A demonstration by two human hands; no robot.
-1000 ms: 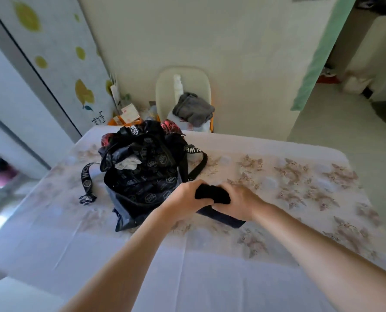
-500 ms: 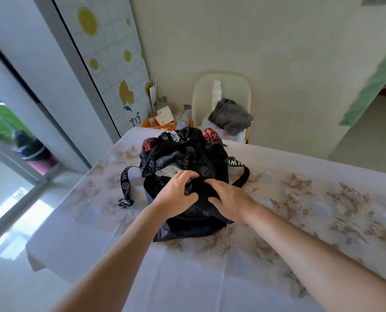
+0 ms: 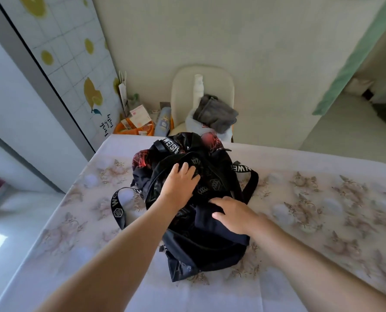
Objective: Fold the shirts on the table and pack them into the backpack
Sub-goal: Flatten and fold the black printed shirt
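The black backpack [image 3: 210, 248] lies on the table [image 3: 322, 210], which has a flowered cloth. One lettered strap [image 3: 117, 206] trails off to its left. The left hand [image 3: 180, 188] presses down on top of the bag with its fingers spread, gripping nothing. The right hand [image 3: 235, 216] rests with flat fingers on dark fabric just beside it, which could be shirt or bag, I cannot tell. Behind the table, a cream chair [image 3: 223, 86] holds a grey cloth [image 3: 215, 113] and a white bottle [image 3: 198, 88]. An orange basket [image 3: 131, 131] of oddments sits to the chair's left.

Cream chair [image 3: 212, 86] behind the bench [image 3: 322, 199], grey cloth [image 3: 216, 113] on its seat, white bottle [image 3: 198, 88] upright, orange basket [image 3: 133, 130] beside it
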